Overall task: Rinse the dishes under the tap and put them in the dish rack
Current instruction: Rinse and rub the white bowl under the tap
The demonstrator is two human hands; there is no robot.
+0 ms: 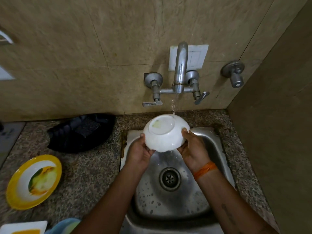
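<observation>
A white bowl [164, 133] is held upside down and tilted over the steel sink [217, 149], its base facing me. Water runs from the tap [181, 68] onto the bowl's far rim and streams off its lower edge. My left hand [141, 150] grips the bowl's left side with the thumb on its outer wall. My right hand [192, 149] grips the right side, thumb on top. An orange thread band circles my right wrist.
A black dish rack [81, 132] lies on the granite counter [87, 174] left of the sink. A yellow-rimmed plate [33, 181] sits at the front left, with a white dish [23, 227] and a blue item [65, 225] at the bottom edge. A wall stands close on the right.
</observation>
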